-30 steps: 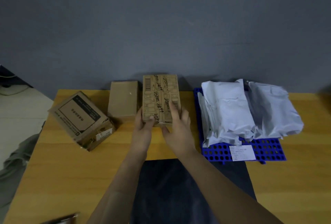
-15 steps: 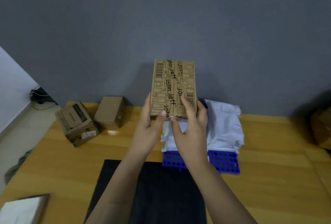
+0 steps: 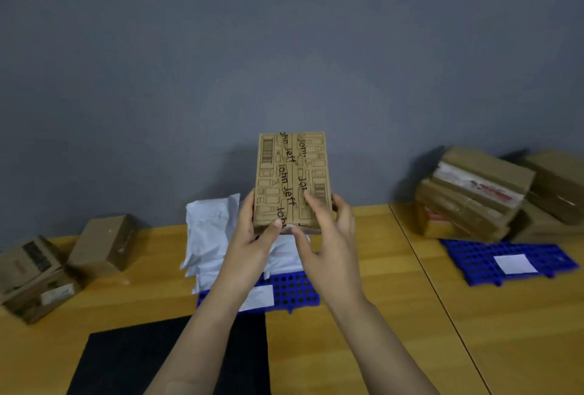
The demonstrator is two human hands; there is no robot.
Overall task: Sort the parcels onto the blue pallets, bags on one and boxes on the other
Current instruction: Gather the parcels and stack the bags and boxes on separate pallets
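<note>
a grey wall [image 3: 284, 46] fills the upper half of the view. below it runs a wooden table [image 3: 395, 315], with a thin seam crossing its top on the right side. a black mat [image 3: 132, 360] lies on the near edge of the table, partly under the forearms.

at the far right a stack of brown boxes [image 3: 480, 192] sits tilted on the back part of the right blue pallet [image 3: 474, 258]. the front part of that pallet is bare but for a white label [image 3: 515, 264].

near the middle, a heap of white bags [image 3: 211, 230] rests on the middle blue pallet [image 3: 294, 290], covering most of it. only its front strip shows, with a pale slip [image 3: 260, 296] on it.

on the left of the table stand a plain brown box [image 3: 104, 243] and, just beside it, a blurred labelled box [image 3: 31, 274].

the printed box [image 3: 292, 179] is held upright in the air above the bags, in front of the wall, touching neither pallet. it bears line drawings, barcodes and the words "john jeff".

the left hand [image 3: 256, 236] grips its lower left corner, thumb on the front face. the right hand [image 3: 328, 233] grips the lower right corner, thumb on the front and fingers curled round the side edge.
</note>
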